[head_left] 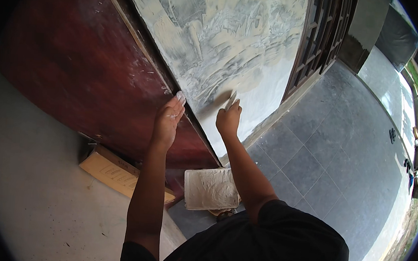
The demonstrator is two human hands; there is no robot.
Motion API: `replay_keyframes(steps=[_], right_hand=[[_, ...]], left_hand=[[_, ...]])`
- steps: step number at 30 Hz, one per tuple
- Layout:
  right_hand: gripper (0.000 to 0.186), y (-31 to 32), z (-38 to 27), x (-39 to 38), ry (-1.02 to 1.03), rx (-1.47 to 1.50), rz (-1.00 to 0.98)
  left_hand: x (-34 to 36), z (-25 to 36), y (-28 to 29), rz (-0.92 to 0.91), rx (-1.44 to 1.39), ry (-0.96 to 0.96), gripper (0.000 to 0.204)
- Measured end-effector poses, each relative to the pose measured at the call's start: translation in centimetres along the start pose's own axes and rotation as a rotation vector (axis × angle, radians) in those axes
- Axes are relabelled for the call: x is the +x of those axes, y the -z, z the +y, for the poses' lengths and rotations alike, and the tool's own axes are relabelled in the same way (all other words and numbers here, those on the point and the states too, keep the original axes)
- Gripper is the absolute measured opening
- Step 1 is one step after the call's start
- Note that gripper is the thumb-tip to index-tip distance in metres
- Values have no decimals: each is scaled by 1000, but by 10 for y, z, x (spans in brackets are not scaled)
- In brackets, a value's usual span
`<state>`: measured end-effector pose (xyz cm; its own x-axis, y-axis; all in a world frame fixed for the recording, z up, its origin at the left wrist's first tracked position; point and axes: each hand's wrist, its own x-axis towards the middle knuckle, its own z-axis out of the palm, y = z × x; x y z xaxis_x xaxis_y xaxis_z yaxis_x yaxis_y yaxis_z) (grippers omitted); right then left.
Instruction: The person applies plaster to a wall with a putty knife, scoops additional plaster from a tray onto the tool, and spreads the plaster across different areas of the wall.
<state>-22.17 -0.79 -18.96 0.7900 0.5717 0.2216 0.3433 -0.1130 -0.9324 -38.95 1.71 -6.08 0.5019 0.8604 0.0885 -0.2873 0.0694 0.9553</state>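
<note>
My right hand (228,118) is closed round a putty knife (231,101), its blade against the lower part of a wall (211,37) streaked with white and cream filler. The blade casts a shadow on the wall to its left. My left hand (166,123) is raised at the edge of a dark red door panel (91,62), beside the dark frame strip that borders the wall. Its fingers are stretched out, with white filler smeared on the tips, and nothing shows in it. Below and between my arms is a pale rectangular tub (211,190) with thick white filler inside.
A cardboard box (112,172) lies at the foot of the red panel, left of my left forearm. Grey tiles (310,153) cover the floor to the right. A wooden-framed window (314,45) adjoins the wall. Footwear (392,135) lies farther right.
</note>
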Motion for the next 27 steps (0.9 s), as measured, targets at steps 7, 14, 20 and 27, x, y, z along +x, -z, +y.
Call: replay_keyframes(steps=[7, 14, 20, 27], right_hand=[[72, -56, -35, -19, -22, -79, -21], [73, -52, -54, -44, 16, -175, -160], [76, -75, -66, -63, 14, -267, -99], [70, -100, -54, -92, 166, -547, -62]], left_hand=[[0, 2, 9, -13, -2, 27, 60], [4, 4, 18, -104, -59, 48, 65], [4, 5, 22, -121, -44, 39, 67], [3, -4, 16, -127, -118, 34, 66]])
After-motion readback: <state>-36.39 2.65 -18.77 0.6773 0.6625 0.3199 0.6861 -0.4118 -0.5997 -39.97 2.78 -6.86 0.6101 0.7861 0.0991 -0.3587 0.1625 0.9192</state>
